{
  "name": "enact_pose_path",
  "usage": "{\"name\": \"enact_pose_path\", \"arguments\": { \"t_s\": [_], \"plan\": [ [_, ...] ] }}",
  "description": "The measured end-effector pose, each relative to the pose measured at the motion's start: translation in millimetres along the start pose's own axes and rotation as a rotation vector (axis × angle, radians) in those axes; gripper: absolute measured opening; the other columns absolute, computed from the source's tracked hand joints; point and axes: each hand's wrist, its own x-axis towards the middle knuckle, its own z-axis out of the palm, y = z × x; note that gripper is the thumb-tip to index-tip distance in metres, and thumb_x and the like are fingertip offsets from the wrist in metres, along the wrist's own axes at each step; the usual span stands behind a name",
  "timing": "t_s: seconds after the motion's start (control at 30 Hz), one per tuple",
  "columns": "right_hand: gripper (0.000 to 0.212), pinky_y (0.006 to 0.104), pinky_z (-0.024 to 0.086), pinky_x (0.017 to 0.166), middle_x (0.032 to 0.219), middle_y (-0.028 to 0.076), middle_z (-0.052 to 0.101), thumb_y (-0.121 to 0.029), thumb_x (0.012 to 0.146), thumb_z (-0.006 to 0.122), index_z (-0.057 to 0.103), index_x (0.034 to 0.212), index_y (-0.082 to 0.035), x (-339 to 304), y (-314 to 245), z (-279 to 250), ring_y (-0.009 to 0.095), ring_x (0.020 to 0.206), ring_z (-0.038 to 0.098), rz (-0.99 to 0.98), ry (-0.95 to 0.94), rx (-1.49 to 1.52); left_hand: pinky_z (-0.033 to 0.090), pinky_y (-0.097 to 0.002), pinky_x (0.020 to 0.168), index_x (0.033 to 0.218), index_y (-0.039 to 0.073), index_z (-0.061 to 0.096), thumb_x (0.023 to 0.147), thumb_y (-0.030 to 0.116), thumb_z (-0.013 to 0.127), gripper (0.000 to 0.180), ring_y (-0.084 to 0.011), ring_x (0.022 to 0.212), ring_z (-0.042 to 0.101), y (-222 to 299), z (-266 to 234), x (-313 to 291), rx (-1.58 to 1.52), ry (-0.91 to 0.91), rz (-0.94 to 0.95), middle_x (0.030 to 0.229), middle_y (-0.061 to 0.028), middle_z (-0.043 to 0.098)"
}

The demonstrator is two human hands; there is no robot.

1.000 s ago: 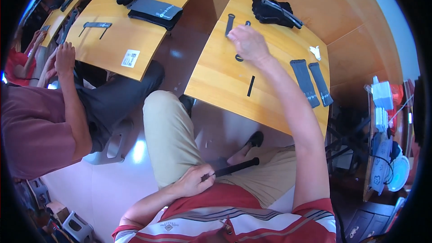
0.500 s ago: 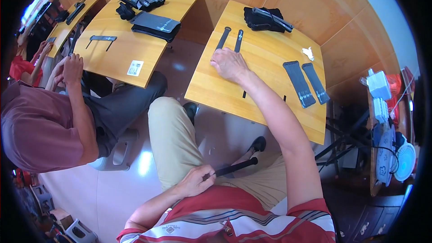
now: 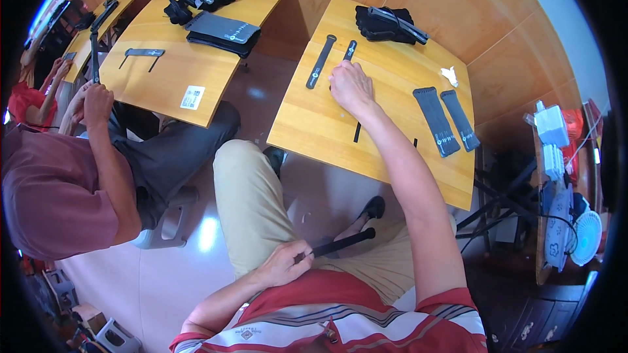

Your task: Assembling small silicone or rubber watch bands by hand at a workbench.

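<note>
My left hand [image 3: 288, 263] rests at my lap, its fingers closed round one end of a black strap [image 3: 347, 242] that points right across my thigh. Over the table, my right hand [image 3: 352, 85] has its fingers curled down on a short dark grey strap [image 3: 351, 51]. Only the far end of that strap shows; the hand covers the rest. Just left of this hand, a second grey strap [image 3: 321, 62] lies flat and untouched. A thin black strip [image 3: 357, 132] lies below my right wrist, and another short black strip [image 3: 415, 142] is farther right.
Two wide grey bands [image 3: 437, 122] [image 3: 460, 120] lie at the right of my table [image 3: 294, 121]. Behind them are a crumpled white tissue [image 3: 449, 76] and a black bundle [image 3: 390, 25]. A co-worker [image 3: 62, 186] sits at the left table [image 3: 222, 85]. A cluttered shelf [image 3: 546, 222] stands right.
My right hand has moved right, from the left grey strap to the other one. The left strap now lies fully uncovered. My left hand and the black strap have stayed put.
</note>
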Motion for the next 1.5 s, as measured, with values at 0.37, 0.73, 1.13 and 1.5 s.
{"name": "enact_pose_path", "arguments": {
  "t_s": [0.37,0.73,1.13,1.5],
  "plan": [
    [0.019,0.0472,0.054,0.091,0.112,0.012,0.069,-0.021,0.094,0.065,0.073,0.092,-0.005,-15.8,9.1,-14.8,0.033,0.108,0.064,0.019,0.121,0.114,0.05,-0.0381,0.069,0.091,0.003,0.055,0.096,0.013,0.065,0.014,-0.0274,0.074,0.062,5.3,1.1,10.2,-0.004,0.024,0.028,0.083,-0.0121,0.062],
    [0.014,0.0432,0.055,0.077,0.094,0.014,0.069,-0.016,0.089,0.07,0.073,0.095,-0.004,-302.4,-44.3,-41.2,0.034,0.086,0.068,-0.045,-0.347,0.8,0.046,-0.0283,0.061,0.094,0.004,0.061,0.099,0.012,0.063,0.01,-0.0102,0.068,0.056,21.6,12.5,17.1,0.031,0.11,0.013,0.078,-0.0033,0.063],
    [0.021,0.0274,0.052,0.077,0.111,0.011,0.067,-0.008,0.093,0.072,0.071,0.111,0.004,-345.1,-19.8,-26.1,0.015,0.091,0.065,0.084,-0.199,1.126,0.05,-0.0404,0.068,0.099,0.002,0.063,0.098,0.014,0.065,0.012,-0.0329,0.075,0.064,58.6,20.5,42.2,0.162,-0.047,0.029,0.085,-0.0143,0.062],
    [0.032,0.0325,0.054,0.088,0.111,0.011,0.068,-0.013,0.084,0.082,0.072,0.11,0.003,-360.4,-14.2,-20.8,0.021,0.101,0.067,-0.064,-0.194,1.173,0.047,-0.0352,0.064,0.097,0.001,0.061,0.099,0.013,0.063,0.012,-0.0247,0.072,0.06,60.5,32.1,23.3,0.247,-0.036,0.153,0.085,-0.0111,0.058]
  ]
}}
